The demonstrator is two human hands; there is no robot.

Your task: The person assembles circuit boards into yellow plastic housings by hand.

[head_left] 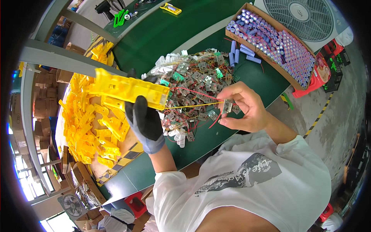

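My left hand, in a black and grey glove, is closed around a long yellow plastic housing. A yellow wire and a red wire stretch from the housing's right end toward my bare right hand. Between that hand's thumb and fingers is a small circuit board with a short red wire hanging from it. Beneath both hands lies a heap of wired circuit boards with metal parts, mixed with white plastic pieces.
Many yellow housings are piled at the left. A cardboard box of purple cylindrical cells stands at the far right, loose cells beside it. Behind it is a large fan. A grey metal frame rises at the left of the green table.
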